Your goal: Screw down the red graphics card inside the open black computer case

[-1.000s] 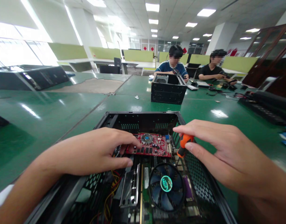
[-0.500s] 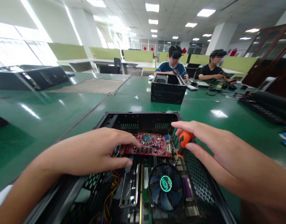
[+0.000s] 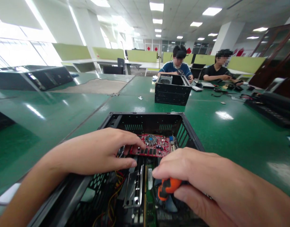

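Observation:
An open black computer case [image 3: 156,119] lies in front of me with its inner parts showing. Over its left side reaches my left hand [image 3: 104,151], thumb apart from the fingers, fingertips at the near left edge of a red graphics card [image 3: 162,145]. Whether they touch the card I cannot tell. My right hand [image 3: 199,179] grips an orange and black screwdriver [image 3: 171,186] above the CPU fan [image 3: 168,206], covering most of the fan. The screwdriver's tip is hidden. Left of the fan stands a green memory module [image 3: 150,194].
Another open case [image 3: 172,94] stands farther back on the green table [image 3: 126,105], with a person [image 3: 167,66] behind it. A second person [image 3: 213,72] sits to the right. More cases [image 3: 50,78] lie at left; cables and dark parts [image 3: 270,107] at right.
My right hand with the screwdriver has moved left and toward me, from beside the graphics card's right end to over the fan. My left hand has stayed nearly in place.

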{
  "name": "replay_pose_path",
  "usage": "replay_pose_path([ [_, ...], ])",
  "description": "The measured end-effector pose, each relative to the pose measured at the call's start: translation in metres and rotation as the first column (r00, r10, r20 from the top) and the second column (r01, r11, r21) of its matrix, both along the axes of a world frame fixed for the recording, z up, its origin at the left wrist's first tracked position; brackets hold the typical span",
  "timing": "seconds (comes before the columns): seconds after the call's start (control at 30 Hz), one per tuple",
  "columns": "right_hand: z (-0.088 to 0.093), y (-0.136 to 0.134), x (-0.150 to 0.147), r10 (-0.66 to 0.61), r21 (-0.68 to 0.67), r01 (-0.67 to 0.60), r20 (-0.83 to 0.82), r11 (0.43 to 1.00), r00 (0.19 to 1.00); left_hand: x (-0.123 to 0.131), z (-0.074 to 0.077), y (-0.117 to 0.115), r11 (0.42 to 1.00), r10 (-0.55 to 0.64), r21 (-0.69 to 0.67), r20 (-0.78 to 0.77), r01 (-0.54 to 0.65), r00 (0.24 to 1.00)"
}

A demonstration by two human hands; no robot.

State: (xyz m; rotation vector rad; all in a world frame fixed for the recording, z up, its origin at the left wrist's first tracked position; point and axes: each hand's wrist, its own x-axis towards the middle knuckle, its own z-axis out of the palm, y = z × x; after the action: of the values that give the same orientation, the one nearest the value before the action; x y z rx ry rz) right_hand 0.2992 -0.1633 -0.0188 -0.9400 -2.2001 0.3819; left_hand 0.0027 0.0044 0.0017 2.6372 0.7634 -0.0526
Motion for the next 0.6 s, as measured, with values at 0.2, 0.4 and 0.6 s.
replay_pose_path([
  [0.2, 0.004, -0.003, 0.003, 0.017, 0.090, -0.019, 0.027, 0.996, 1.000, 0.000, -0.002, -0.001, 1.000, 0.015, 0.012, -0.004, -0.015, 1.000],
  [0.4, 0.002, 0.000, -0.004, 0.049, 0.043, -0.051, 0.050, 0.998, 0.998, -0.002, -0.002, -0.001, 1.000, -0.001, 0.023, 0.014, 0.001, 1.000],
  [0.6, 0.001, 0.000, -0.002, 0.045, 0.081, -0.049, 0.045, 0.996, 0.998, -0.005, -0.003, 0.000, 0.999, -0.014, 0.033, 0.032, 0.012, 0.999],
])
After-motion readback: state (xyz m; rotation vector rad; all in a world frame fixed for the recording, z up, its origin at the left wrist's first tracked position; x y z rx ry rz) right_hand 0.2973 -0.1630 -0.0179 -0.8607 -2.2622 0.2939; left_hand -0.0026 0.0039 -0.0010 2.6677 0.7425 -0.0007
